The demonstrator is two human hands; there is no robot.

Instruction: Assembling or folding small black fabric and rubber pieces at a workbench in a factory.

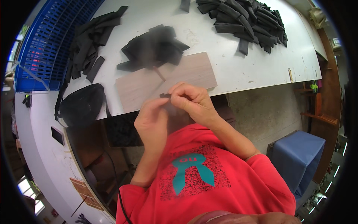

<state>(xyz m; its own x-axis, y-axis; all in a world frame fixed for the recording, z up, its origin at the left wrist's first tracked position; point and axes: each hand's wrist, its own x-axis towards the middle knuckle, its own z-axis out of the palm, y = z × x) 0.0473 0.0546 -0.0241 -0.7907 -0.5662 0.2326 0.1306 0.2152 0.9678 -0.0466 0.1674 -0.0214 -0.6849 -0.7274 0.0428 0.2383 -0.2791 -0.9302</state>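
Note:
Both of my hands meet just in front of the table's near edge, fingertips pinched on a small dark fabric strip (165, 95). My left hand (152, 118) grips its near left side, and my right hand (194, 101) has thumb and forefinger closed on its right end. Much of the strip is hidden by the fingers. Beyond them lies a pale wood-grain board (197, 71) with a thin reddish-brown stick (159, 74) on it. A heap of dark fabric pieces (153, 46) overlaps the board's far edge.
More dark strips lie in a left pile (95, 37) and a large right pile (246, 22) on the white table (261, 71). A blue plastic basket (48, 44), a black bag (82, 106) and a phone (57, 135) are at left. A blue covered box (296, 160) stands right.

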